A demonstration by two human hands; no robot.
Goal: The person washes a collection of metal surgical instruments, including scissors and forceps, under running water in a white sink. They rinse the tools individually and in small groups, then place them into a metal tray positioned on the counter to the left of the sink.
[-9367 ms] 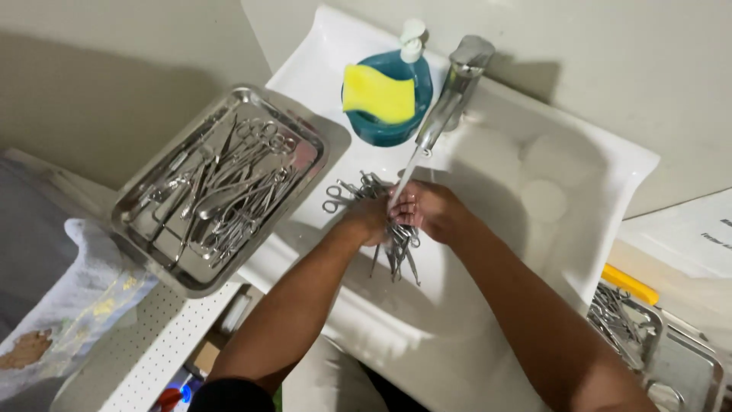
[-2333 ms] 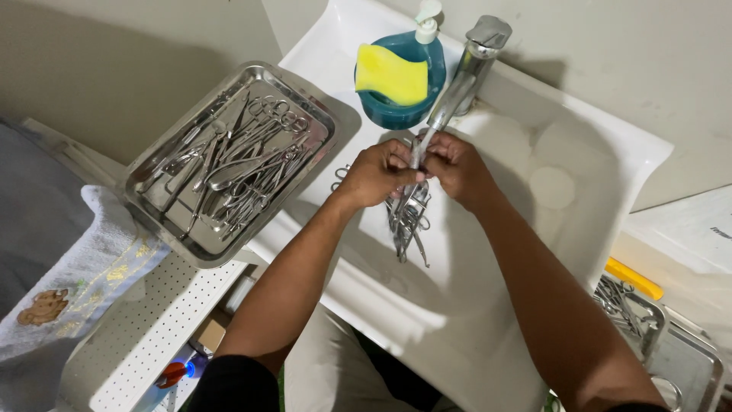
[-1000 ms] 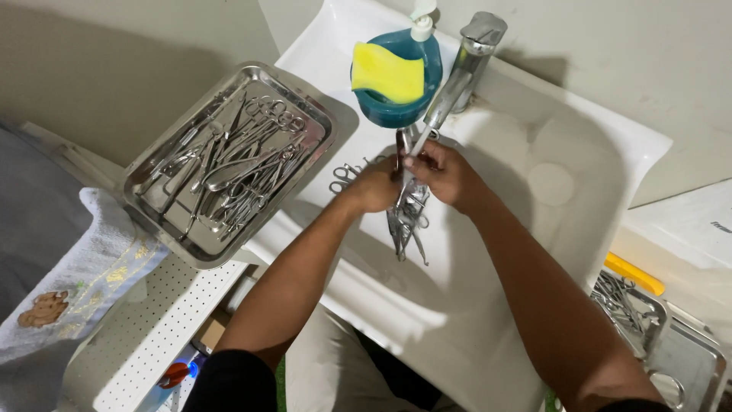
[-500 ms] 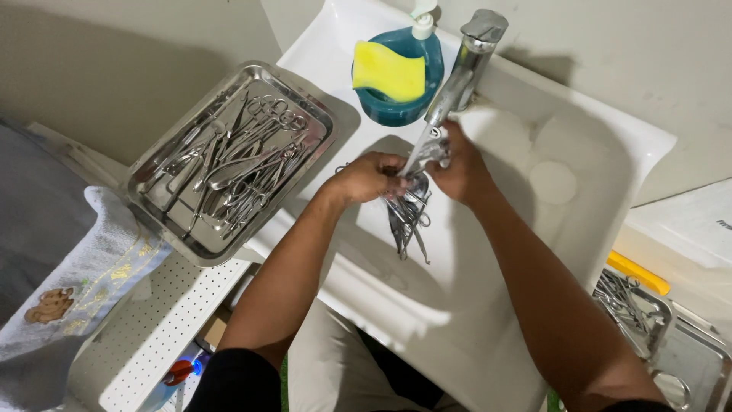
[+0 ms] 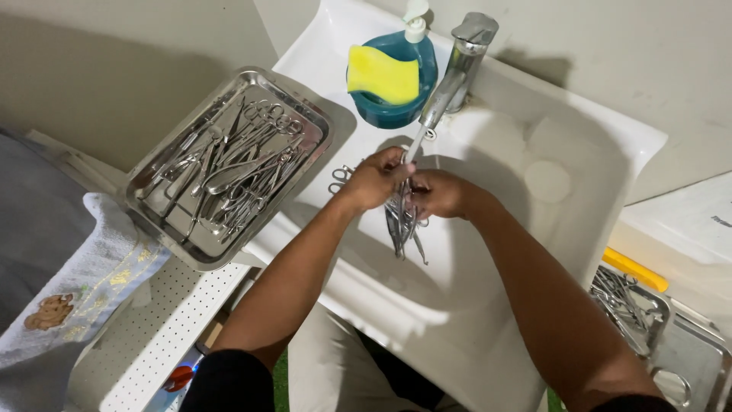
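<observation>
Left hand (image 5: 375, 180) and right hand (image 5: 435, 194) both clamped on bundle of steel scissor-handled instruments (image 5: 402, 223), under chrome tap (image 5: 454, 70), over white sink (image 5: 534, 252).

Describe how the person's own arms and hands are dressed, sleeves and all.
Both forearms are bare from wrist to above the elbow. Dark, black-looking sleeves begin only at the upper arms, near the picture's bottom edge. The left hand and right hand wear no gloves; no watch or bracelet shows on either wrist.

Two hands (image 5: 374, 181) (image 5: 438, 192), two steel trays (image 5: 152, 179) (image 5: 690, 358), one sponge (image 5: 381, 75), one tap (image 5: 457, 69), one towel (image 5: 84, 282)
</observation>
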